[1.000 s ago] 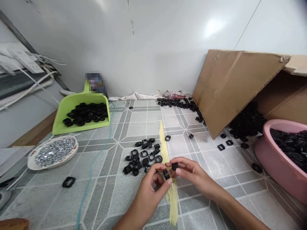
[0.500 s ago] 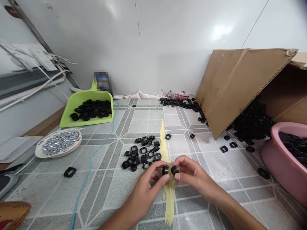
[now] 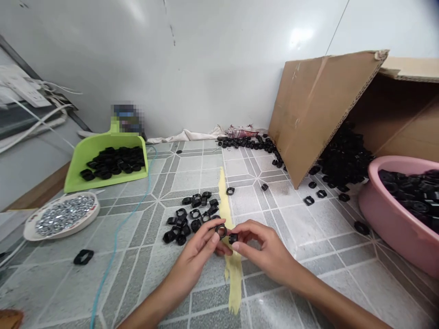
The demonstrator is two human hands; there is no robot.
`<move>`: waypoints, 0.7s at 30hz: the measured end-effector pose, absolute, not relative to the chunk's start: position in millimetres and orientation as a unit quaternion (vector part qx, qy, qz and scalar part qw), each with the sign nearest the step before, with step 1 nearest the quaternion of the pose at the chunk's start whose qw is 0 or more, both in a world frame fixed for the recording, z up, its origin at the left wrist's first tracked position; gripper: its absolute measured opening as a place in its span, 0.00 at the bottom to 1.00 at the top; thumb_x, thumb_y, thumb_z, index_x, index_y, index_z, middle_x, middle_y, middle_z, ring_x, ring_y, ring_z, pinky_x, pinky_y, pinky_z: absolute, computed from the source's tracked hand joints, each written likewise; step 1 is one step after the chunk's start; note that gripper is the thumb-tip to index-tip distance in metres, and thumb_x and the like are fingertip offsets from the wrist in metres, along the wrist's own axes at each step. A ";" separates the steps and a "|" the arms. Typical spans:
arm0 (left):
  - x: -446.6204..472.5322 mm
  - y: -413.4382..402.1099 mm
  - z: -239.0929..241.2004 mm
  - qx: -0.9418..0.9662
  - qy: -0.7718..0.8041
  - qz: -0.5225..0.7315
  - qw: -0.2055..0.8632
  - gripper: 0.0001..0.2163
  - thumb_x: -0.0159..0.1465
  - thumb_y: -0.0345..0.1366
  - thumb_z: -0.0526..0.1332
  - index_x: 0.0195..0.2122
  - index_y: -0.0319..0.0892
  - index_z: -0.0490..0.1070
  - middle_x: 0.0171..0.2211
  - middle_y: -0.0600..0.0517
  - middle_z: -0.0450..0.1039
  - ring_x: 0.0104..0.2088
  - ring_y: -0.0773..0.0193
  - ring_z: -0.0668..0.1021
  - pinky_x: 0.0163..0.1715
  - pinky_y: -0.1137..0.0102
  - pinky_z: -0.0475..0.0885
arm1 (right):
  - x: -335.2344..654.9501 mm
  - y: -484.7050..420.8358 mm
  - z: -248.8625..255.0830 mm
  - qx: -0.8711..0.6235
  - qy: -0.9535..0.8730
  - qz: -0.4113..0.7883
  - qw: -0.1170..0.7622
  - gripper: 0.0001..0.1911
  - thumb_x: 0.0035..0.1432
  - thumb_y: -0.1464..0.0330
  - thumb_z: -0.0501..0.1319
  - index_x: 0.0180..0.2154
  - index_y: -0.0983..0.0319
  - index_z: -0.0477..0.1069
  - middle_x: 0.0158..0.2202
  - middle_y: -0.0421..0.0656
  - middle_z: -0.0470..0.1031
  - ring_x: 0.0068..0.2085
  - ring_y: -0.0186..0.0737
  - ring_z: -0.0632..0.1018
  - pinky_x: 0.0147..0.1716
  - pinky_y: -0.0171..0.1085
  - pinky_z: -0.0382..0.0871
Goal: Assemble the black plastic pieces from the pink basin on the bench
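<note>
My left hand [image 3: 202, 246] pinches a black plastic ring [image 3: 221, 231] between thumb and fingers, its round opening turned toward me. Close beside it, my right hand [image 3: 259, 242] has thumb and fingertips closed on a smaller black part [image 3: 233, 238]; its exact kind is hard to make out. The two pieces are side by side, nearly touching, above a yellow strip [image 3: 235, 278] on the tiled surface. Just beyond my left hand lies a loose cluster of black rings [image 3: 195, 214], partly hidden by my fingers.
At left stand a green dustpan [image 3: 70, 176] of black parts and a white dish [image 3: 30, 230] of small shiny metal pieces. A blue cord [image 3: 115, 249] crosses the tiles. At right are a tilted cardboard box [image 3: 308, 105], spilled black parts [image 3: 346, 160] and a filled pink tub [image 3: 387, 224].
The ring in my left hand has turned from edge-on to showing its opening. Both hands have come slightly closer together, and the whole view has shifted a little to the right.
</note>
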State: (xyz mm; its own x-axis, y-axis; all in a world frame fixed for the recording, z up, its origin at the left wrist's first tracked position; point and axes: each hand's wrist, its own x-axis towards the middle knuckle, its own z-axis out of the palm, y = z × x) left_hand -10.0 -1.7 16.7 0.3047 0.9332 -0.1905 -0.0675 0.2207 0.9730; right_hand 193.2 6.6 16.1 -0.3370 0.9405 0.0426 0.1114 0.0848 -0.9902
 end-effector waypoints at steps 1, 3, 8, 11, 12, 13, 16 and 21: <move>-9.2 -1.7 17.2 0.481 0.444 0.391 0.647 0.18 0.68 0.48 0.60 0.55 0.46 0.66 0.35 0.52 0.77 0.38 0.58 0.79 0.45 0.63 0.71 | 193.4 6.4 15.8 -0.425 -0.622 0.528 0.392 0.10 0.61 0.65 0.67 0.45 0.55 0.78 0.41 0.42 0.78 0.41 0.41 0.78 0.44 0.41 0.72; -7.8 -1.4 17.7 0.464 0.442 0.401 0.655 0.15 0.66 0.48 0.63 0.47 0.45 0.68 0.35 0.52 0.77 0.38 0.60 0.79 0.44 0.65 0.71 | 192.6 5.5 13.4 -0.429 -0.611 0.537 0.393 0.09 0.61 0.64 0.67 0.44 0.55 0.77 0.40 0.42 0.78 0.41 0.41 0.78 0.44 0.41 0.72; -8.6 -1.1 16.2 0.458 0.458 0.434 0.627 0.13 0.63 0.46 0.67 0.42 0.44 0.70 0.35 0.54 0.72 0.37 0.64 0.75 0.40 0.70 0.70 | 183.2 0.3 3.8 -0.430 -0.579 0.557 0.413 0.11 0.59 0.64 0.69 0.44 0.56 0.76 0.39 0.42 0.79 0.41 0.42 0.79 0.44 0.40 0.73; -9.7 -0.8 13.5 0.457 0.457 0.438 0.624 0.15 0.64 0.46 0.66 0.47 0.45 0.70 0.37 0.54 0.73 0.36 0.64 0.76 0.41 0.70 0.71 | 178.5 -1.0 1.1 -0.429 -0.557 0.553 0.446 0.11 0.58 0.65 0.69 0.44 0.56 0.77 0.41 0.42 0.78 0.42 0.41 0.79 0.45 0.40 0.74; -9.7 -0.9 12.2 0.459 0.455 0.438 0.624 0.16 0.64 0.46 0.66 0.49 0.46 0.70 0.39 0.53 0.73 0.38 0.63 0.77 0.42 0.69 0.72 | 178.1 -0.7 0.9 -0.429 -0.556 0.551 0.452 0.11 0.58 0.65 0.69 0.44 0.56 0.77 0.42 0.42 0.78 0.42 0.41 0.79 0.45 0.39 0.73; -9.4 -1.0 10.6 0.464 0.453 0.435 0.625 0.17 0.64 0.46 0.66 0.50 0.46 0.70 0.41 0.52 0.74 0.40 0.62 0.77 0.43 0.68 0.72 | 178.2 -0.1 1.1 -0.428 -0.556 0.547 0.456 0.10 0.59 0.65 0.69 0.44 0.55 0.77 0.42 0.42 0.78 0.42 0.41 0.79 0.45 0.39 0.73; -7.9 -2.6 5.6 0.492 0.442 0.408 0.629 0.15 0.63 0.45 0.67 0.49 0.45 0.73 0.42 0.51 0.76 0.44 0.60 0.78 0.46 0.67 0.72 | 180.5 2.1 2.8 -0.432 -0.564 0.531 0.461 0.10 0.59 0.65 0.68 0.44 0.55 0.78 0.43 0.42 0.78 0.44 0.41 0.79 0.47 0.39 0.73; -7.7 -2.8 3.0 0.486 0.442 0.414 0.630 0.13 0.62 0.42 0.70 0.44 0.45 0.73 0.36 0.53 0.78 0.39 0.63 0.79 0.42 0.69 0.73 | 183.8 4.7 4.2 -0.443 -0.582 0.515 0.447 0.10 0.60 0.65 0.68 0.44 0.55 0.78 0.43 0.43 0.78 0.44 0.42 0.79 0.46 0.41 0.73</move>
